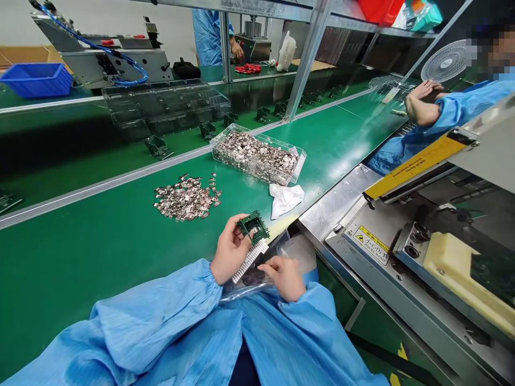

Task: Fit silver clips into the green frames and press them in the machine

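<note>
My left hand (230, 252) is closed on a dark green plastic housing (254, 225) with a square opening, held tilted just above the bench edge. Below it lies a silver ribbed strip (250, 261), close to my left fingers; whether they touch it I cannot tell. My right hand (286, 277) is beside the strip's right side, thumb and forefinger pinched together; anything between them is too small to make out. A clear plastic bag (295, 249) lies at my lap under both hands. Beyond my left hand is a loose pile of small metal pieces (187, 198).
A clear tray (300, 166) full of similar metal pieces stands on the green bench (120, 230), near a crumpled white cloth (285, 199). To the right, a machine (418, 244) carries a hand-injury warning label. Several green housings line the back conveyor. A co-worker's arm (426, 110) is at far right.
</note>
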Motion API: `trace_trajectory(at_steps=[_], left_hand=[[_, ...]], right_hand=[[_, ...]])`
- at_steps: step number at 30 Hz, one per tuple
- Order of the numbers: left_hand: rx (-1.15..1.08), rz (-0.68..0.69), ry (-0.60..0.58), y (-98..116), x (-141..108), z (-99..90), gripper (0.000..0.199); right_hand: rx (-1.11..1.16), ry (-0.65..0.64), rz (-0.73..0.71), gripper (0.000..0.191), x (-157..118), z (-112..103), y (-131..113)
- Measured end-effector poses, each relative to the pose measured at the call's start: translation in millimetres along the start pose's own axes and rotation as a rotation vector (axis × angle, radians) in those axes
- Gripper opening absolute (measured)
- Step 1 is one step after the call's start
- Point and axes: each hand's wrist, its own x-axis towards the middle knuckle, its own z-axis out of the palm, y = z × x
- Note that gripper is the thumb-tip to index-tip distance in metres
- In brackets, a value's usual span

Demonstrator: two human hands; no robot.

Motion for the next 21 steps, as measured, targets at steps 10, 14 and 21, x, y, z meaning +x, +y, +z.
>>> trace_trajectory(at_steps=[10, 14, 21], left_hand=[[0.136, 0.032, -0.136, 7.1, -12.5, -5.3, 0.036], [0.146, 0.061, -0.181, 8.4, -14.6, -6.5, 0.035], [0.216, 0.088, -0.210, 14.8, -19.0, -6.7, 0.035]], right_hand=[[0.148, 0.296, -0.374, 0.006, 13.3, -14.0, -68.2], [0.047, 0.334, -0.350, 0.004, 19.9, 0.6, -73.6], [0.057, 0.329, -0.275, 0.015, 19.3, 2.4, -79.3]])
